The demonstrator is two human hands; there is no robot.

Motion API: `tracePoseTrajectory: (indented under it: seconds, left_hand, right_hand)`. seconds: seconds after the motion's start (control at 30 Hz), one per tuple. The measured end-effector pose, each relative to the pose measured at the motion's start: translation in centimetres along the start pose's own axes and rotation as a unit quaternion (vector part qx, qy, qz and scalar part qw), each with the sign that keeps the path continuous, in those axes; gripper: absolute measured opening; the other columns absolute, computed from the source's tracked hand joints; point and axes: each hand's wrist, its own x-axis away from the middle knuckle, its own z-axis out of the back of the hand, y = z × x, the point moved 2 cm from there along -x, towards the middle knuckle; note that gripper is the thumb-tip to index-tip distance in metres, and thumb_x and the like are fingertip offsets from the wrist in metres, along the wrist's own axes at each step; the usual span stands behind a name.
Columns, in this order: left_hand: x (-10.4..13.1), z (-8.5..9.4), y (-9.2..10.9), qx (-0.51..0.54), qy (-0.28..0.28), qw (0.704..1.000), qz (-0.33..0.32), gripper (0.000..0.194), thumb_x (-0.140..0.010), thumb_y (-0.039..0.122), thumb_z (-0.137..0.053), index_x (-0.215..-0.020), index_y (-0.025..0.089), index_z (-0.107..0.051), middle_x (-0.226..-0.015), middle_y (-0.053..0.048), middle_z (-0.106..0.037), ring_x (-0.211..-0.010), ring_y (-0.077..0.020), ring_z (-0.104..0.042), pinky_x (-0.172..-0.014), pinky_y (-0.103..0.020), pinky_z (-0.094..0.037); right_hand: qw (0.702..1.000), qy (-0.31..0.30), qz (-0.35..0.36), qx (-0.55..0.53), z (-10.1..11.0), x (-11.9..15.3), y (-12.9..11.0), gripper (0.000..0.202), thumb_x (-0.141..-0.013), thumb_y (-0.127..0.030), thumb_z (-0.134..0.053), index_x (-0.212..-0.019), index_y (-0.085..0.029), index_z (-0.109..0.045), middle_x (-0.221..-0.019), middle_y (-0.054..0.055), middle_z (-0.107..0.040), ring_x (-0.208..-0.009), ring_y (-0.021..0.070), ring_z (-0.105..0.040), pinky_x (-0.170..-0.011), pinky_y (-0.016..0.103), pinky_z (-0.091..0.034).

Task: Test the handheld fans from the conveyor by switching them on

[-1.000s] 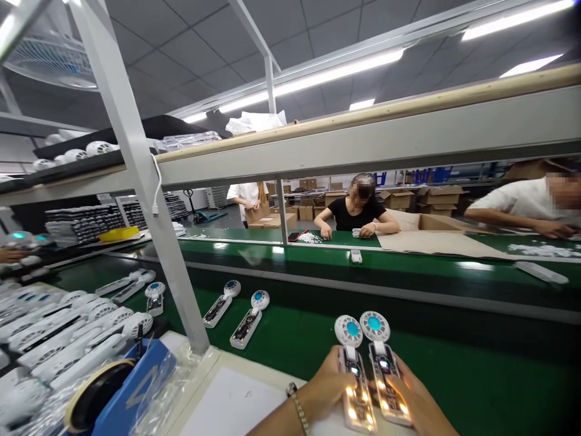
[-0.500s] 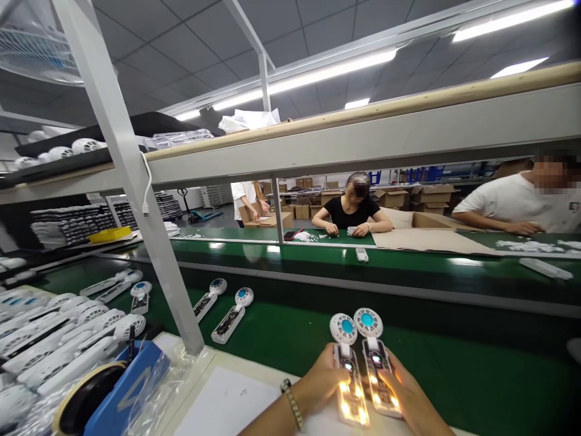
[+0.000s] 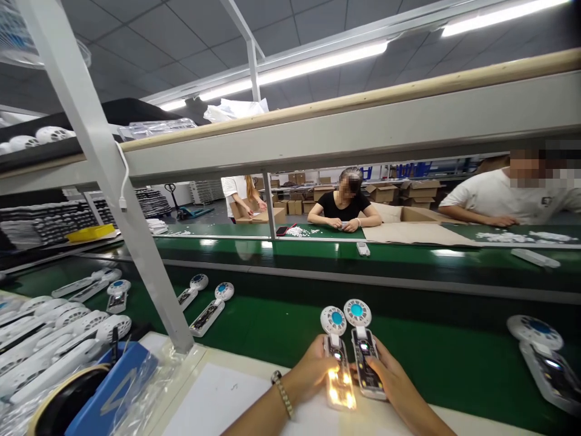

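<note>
Just above the table's near edge, my left hand (image 3: 313, 368) is closed around a white handheld fan (image 3: 334, 348) with a round, vented head and a blue centre. Its casing is open at the front, and bright yellow-orange lights glow on the lower body. A second handheld fan (image 3: 363, 344) of the same kind is gripped by my right hand (image 3: 391, 372), thumb on its open front. That one shows a dark circuit board and a small lit display. The two fans stand side by side, heads pointing away from me. My fingers behind them are largely hidden.
More open fans (image 3: 209, 316) lie on the green belt (image 3: 281, 345), one (image 3: 547, 363) at right. White fans are piled at left beside a blue bin (image 3: 113, 387). A metal post (image 3: 113, 175) and overhead shelf (image 3: 318, 136) frame the view. Co-workers sit or stand across the belt.
The yellow lights on the right-hand fan have gone out; the left-hand fan still glows. The view has shifted slightly right, and another fan has come into view at the right edge.
</note>
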Motion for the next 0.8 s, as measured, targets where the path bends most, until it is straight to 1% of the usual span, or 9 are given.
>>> tracePoseTrajectory:
  seconds: [0.07,0.13,0.2,0.3,0.4,0.5,0.6,0.7,0.8]
  left_hand:
    - [0.0,0.0,0.0,-0.010,-0.005,1.000,-0.003,0.043,-0.054,0.001,-0.060,-0.094,0.014,-0.048,-0.085,-0.006,-0.059,-0.083,-0.0236,-0.060,-0.075,-0.037,-0.044]
    - [0.0,0.0,0.0,-0.007,-0.010,1.000,-0.002,0.042,-0.055,0.002,-0.059,-0.093,0.015,-0.048,-0.084,-0.005,-0.058,-0.082,-0.0232,-0.060,-0.075,-0.037,-0.044]
    - [0.2,-0.2,0.3,-0.006,-0.012,1.000,0.003,0.042,-0.055,0.002,-0.058,-0.094,0.015,-0.047,-0.085,-0.005,-0.058,-0.082,-0.0227,-0.060,-0.076,-0.038,-0.044]
    - [0.5,-0.5,0.7,-0.020,-0.014,1.000,0.005,0.043,-0.056,0.002,-0.058,-0.095,0.014,-0.046,-0.088,-0.006,-0.058,-0.084,-0.0225,-0.060,-0.077,-0.037,-0.044]
    - [0.5,-0.6,0.8,-0.018,-0.011,1.000,0.011,0.042,-0.056,0.002,-0.058,-0.095,0.015,-0.046,-0.087,-0.006,-0.058,-0.085,-0.0221,-0.060,-0.077,-0.036,-0.044]
    - [0.3,-0.3,0.4,-0.023,-0.002,1.000,0.006,0.042,-0.055,0.002,-0.057,-0.095,0.014,-0.047,-0.087,-0.006,-0.059,-0.082,-0.0214,-0.060,-0.075,-0.035,-0.045]
    - [0.0,0.1,-0.1,-0.011,-0.002,1.000,-0.006,0.044,-0.053,0.001,-0.057,-0.094,0.015,-0.047,-0.085,-0.005,-0.059,-0.081,-0.0217,-0.060,-0.071,-0.033,-0.045]
    - [-0.2,0.2,-0.5,0.006,-0.008,1.000,-0.017,0.046,-0.051,0.000,-0.057,-0.094,0.014,-0.048,-0.086,-0.006,-0.060,-0.083,-0.0222,-0.060,-0.071,-0.032,-0.045]
    - [-0.2,0.2,-0.5,0.026,-0.004,0.999,-0.019,0.047,-0.048,-0.002,-0.055,-0.093,0.013,-0.048,-0.085,-0.006,-0.060,-0.084,-0.0221,-0.059,-0.072,-0.031,-0.044]
  right_hand:
    - [1.000,-0.011,0.016,0.000,0.0,0.0,-0.2,0.063,-0.069,-0.048,-0.060,-0.123,-0.022,-0.042,-0.115,0.010,-0.060,-0.105,0.0317,-0.055,-0.091,0.044,-0.040]
    - [0.999,-0.005,0.035,0.013,-0.1,0.2,-0.7,0.058,-0.071,-0.044,-0.059,-0.122,-0.022,-0.044,-0.113,0.009,-0.061,-0.105,0.0300,-0.054,-0.093,0.044,-0.037]
    - [0.999,0.003,0.029,0.024,-0.3,0.5,-1.3,0.057,-0.072,-0.040,-0.059,-0.123,-0.022,-0.044,-0.113,0.008,-0.060,-0.106,0.0289,-0.053,-0.093,0.043,-0.038]
    - [0.999,0.001,0.023,0.027,-0.8,1.0,-2.0,0.056,-0.073,-0.040,-0.056,-0.125,-0.022,-0.043,-0.117,0.008,-0.058,-0.105,0.0269,-0.054,-0.090,0.040,-0.040]
    - [0.999,0.016,0.003,0.030,-0.9,1.2,-2.2,0.058,-0.072,-0.040,-0.057,-0.125,-0.021,-0.043,-0.115,0.008,-0.059,-0.100,0.0267,-0.057,-0.086,0.038,-0.043]
    - [0.999,0.004,0.016,0.031,-0.7,0.9,-1.7,0.055,-0.074,-0.040,-0.056,-0.124,-0.021,-0.043,-0.118,0.009,-0.057,-0.106,0.0272,-0.054,-0.090,0.039,-0.041]
    - [0.999,0.013,0.021,0.041,0.0,0.2,-0.7,0.059,-0.071,-0.041,-0.057,-0.124,-0.020,-0.042,-0.118,0.009,-0.058,-0.110,0.0286,-0.051,-0.092,0.040,-0.039]
    - [0.997,0.019,0.026,0.076,0.7,-0.5,0.3,0.061,-0.069,-0.042,-0.058,-0.123,-0.019,-0.043,-0.122,0.009,-0.056,-0.115,0.0287,-0.048,-0.096,0.036,-0.037]
    - [0.996,0.022,0.009,0.091,1.2,-0.9,0.8,0.068,-0.068,-0.041,-0.057,-0.129,-0.017,-0.037,-0.130,0.009,-0.049,-0.121,0.0282,-0.041,-0.098,0.034,-0.035]
